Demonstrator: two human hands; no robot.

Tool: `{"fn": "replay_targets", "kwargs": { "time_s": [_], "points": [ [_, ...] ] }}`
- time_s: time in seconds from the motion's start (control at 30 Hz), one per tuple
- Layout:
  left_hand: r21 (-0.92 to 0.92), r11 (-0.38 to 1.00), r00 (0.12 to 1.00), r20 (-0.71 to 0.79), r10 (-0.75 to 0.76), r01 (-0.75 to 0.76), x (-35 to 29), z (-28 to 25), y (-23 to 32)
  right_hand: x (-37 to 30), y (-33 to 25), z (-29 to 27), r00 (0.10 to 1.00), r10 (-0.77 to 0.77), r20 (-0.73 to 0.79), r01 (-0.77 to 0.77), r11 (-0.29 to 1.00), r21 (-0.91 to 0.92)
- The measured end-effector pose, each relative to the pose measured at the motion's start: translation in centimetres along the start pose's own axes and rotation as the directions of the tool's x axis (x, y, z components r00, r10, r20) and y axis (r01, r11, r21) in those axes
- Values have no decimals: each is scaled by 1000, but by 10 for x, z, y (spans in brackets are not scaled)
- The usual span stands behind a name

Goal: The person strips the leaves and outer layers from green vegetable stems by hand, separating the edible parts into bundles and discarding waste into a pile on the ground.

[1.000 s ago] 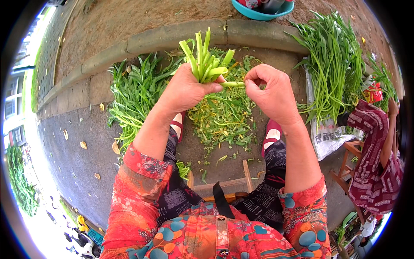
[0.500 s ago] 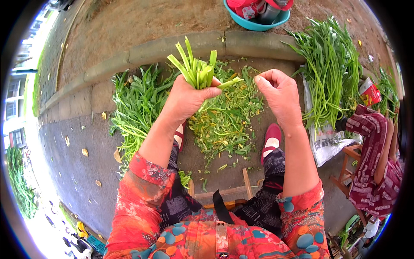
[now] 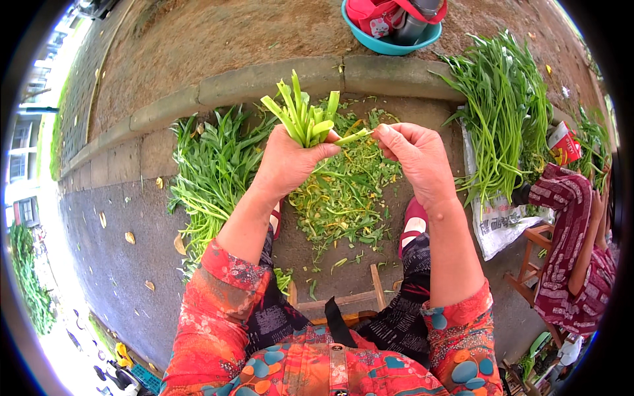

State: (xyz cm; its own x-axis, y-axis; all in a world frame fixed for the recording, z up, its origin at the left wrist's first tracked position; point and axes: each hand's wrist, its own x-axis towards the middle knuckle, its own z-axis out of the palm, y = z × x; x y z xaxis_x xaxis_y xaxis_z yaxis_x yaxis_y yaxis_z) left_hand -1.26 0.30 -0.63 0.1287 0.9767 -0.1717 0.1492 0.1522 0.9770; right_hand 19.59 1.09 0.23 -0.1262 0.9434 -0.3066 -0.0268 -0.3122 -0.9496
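My left hand (image 3: 285, 162) is closed around a bunch of thick, pale green vegetable stems (image 3: 302, 117), cut ends pointing up and away from me. One stem (image 3: 354, 137) sticks out sideways to the right from under my left thumb. My right hand (image 3: 417, 157) pinches the tip of that stem between thumb and fingers. Below both hands, a litter of green and yellow leaf scraps (image 3: 343, 198) covers the ground between my feet.
A heap of long leafy greens (image 3: 214, 158) lies at left; another pile (image 3: 505, 112) rests on a white sack (image 3: 492, 231) at right. Beyond the kerb (image 3: 264, 82) stands a turquoise basin (image 3: 389, 46) holding a red bag and flask. A seated person's patterned maroon clothing (image 3: 561, 251) shows at right.
My right hand has moved left and slightly down, from just beside the protruding stem to its tip, and now pinches it. My left hand still grips the bunch.
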Motion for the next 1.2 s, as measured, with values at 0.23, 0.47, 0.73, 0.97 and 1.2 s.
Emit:
{"fn": "replay_targets", "kwargs": {
  "time_s": [0.23,0.47,0.73,0.97,1.2],
  "points": [
    [31,1000,1000,15,2,-3,-1,5,3,0,7,0,1000,24,10,-23,1000,-21],
    [35,999,1000,-20,-17,18,-1,7,4,-1,6,2,1000,5,-18,-6,1000,-30],
    [27,999,1000,0,-18,18,-1,11,3,0,6,4,991,-64,-117,18,933,-359],
    [127,991,999,-24,-42,45,-4,20,9,-2,14,6,873,-487,26,290,476,-830],
    [32,992,991,-53,-119,121,-3,8,7,2,7,-11,848,-523,-89,192,459,-868]
  ]
}}
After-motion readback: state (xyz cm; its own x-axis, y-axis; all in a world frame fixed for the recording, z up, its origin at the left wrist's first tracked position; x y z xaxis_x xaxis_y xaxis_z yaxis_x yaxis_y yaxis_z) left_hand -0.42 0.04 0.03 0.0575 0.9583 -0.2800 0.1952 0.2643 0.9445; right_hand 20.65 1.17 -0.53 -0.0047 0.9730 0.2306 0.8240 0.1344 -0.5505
